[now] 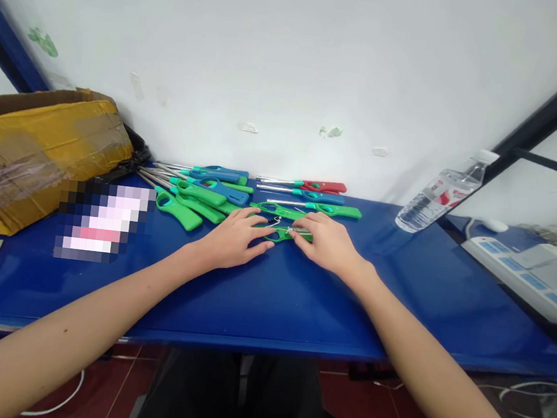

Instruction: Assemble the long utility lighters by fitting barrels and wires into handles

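Two green handle pieces of a taken-apart long-nosed lighter lie in the middle of the desk. My right hand has its fingers bent over the nearer green lighter shell, which has small metal parts inside. Behind it is the other green shell piece. My left hand is palm down, fingers spread, its fingertips at the left end of the nearer shell. Between the hands lies a small thin wire-like part, too small to make out. Right behind, a whole green lighter points left.
A pile of green and blue lighters lies left of my hands. Against the wall are a blue lighter and a red lighter. A taped cardboard box stands left; a water bottle and power strips are right.
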Motion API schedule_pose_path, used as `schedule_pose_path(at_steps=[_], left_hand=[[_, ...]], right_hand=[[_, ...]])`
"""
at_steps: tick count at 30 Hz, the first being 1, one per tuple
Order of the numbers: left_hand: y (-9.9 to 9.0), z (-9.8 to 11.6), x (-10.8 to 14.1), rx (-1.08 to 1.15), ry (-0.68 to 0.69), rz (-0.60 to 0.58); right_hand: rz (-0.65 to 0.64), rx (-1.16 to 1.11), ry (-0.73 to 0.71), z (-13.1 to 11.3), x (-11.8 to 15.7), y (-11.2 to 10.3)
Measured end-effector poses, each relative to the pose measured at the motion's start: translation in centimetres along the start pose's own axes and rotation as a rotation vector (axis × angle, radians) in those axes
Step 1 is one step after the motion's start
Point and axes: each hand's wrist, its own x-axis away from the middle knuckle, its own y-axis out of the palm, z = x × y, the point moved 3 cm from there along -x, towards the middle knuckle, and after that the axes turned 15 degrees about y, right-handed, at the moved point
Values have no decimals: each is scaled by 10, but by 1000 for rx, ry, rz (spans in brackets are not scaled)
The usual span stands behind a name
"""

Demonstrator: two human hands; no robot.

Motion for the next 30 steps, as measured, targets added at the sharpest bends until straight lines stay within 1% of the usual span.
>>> schedule_pose_path(at_steps=[4,10,16,19,23,30], left_hand=[[-2,1,-1,47,-6,14],[-4,2,-1,49,-17,17],[-4,-2,-1,65,-26,45],[-6,-7,-1,47,-31,84],[-16,-16,3,0,-46,150],[-37,-29,13,8,19,25]], right_hand=[[-11,-33,-12,1,-1,3],[-24,-67,-17,2,-1,5],[-21,-96,-2,4,-2,5],[-2,-114,-7,5,-3,5],[7,-155,-14,7,-5,7],[-74,-200,-58,9,-6,12]])
